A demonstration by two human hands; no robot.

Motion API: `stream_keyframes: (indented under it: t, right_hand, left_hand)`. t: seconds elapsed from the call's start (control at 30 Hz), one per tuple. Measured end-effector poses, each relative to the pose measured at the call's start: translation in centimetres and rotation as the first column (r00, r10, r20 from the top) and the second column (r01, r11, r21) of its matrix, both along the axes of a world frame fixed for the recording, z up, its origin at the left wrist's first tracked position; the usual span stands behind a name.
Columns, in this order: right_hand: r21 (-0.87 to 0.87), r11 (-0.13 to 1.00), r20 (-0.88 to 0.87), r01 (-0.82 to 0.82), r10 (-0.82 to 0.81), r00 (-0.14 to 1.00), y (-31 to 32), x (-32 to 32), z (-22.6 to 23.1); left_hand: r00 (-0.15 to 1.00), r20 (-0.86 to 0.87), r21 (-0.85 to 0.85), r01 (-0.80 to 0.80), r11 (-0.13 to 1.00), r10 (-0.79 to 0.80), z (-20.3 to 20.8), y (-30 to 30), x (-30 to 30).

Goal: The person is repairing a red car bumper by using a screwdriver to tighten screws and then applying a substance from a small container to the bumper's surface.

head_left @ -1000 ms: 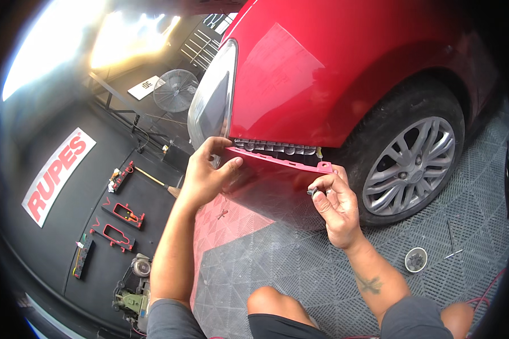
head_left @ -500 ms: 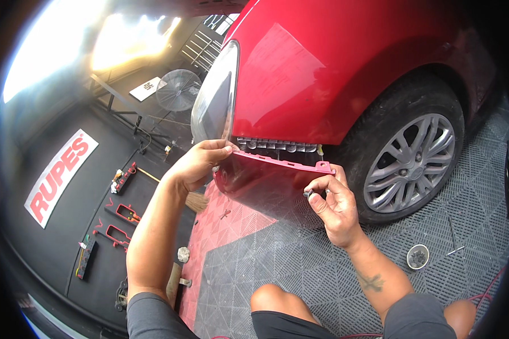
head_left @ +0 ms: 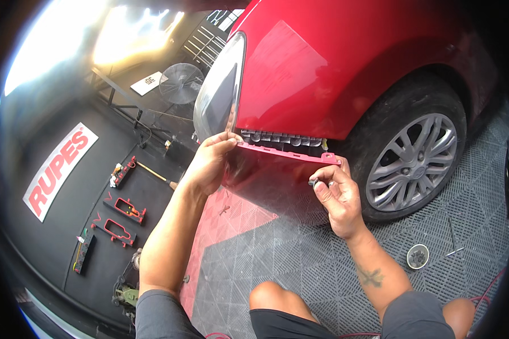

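A red bumper hangs a little off the front of a red car, its notched upper edge below the fender. My left hand pinches that edge beside the headlight, fingers closed. At the tabbed end near the wheel, my right hand has its fingers curled behind the bumper. Between its thumb and forefinger sits a small dark piece, too small to name surely. A toothed bracket shows in the gap under the fender.
The front wheel stands right of my hands. On the grey grid floor are a small cup of dark bits and a thin rod. A fan and wall-mounted tool holders are at the left.
Both hands have moved slightly up and to the right with the bumper edge. Its tabbed end is a little closer to the fender. The grips look the same.
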State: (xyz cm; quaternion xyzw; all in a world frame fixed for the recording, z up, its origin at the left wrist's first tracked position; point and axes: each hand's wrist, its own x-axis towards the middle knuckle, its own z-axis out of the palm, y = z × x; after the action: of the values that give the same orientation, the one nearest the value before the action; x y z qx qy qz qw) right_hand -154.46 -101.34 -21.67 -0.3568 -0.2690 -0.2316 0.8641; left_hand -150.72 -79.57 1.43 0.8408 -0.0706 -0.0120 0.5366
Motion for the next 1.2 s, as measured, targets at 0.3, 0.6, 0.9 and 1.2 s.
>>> stream_keyframes:
  t: [0.3, 0.6, 0.9, 1.2]
  right_hand:
    - [0.071, 0.997, 0.017, -0.03, 0.029, 0.999, -0.1, 0.9, -0.4]
    - [-0.073, 0.995, -0.065, 0.062, -0.066, 0.996, -0.9, 1.1, -0.7]
    - [-0.009, 0.998, -0.158, 0.07, -0.07, 0.985, -0.6, 1.5, -1.1]
    - [0.071, 0.993, -0.157, 0.091, -0.079, 0.984, -0.3, 1.5, -1.9]
  left_hand:
    - [0.994, 0.094, 0.256, -0.08, 0.963, 0.057, 0.6, -0.8, -0.2]
    - [0.879, 0.476, 0.372, -0.226, 0.9, 0.024, -2.2, 0.2, -0.9]
    - [0.79, 0.603, 0.209, -0.287, 0.935, 0.108, -4.2, 0.0, -1.1]
    - [0.715, 0.698, 0.262, -0.306, 0.915, 0.04, -6.4, 0.4, -1.2]
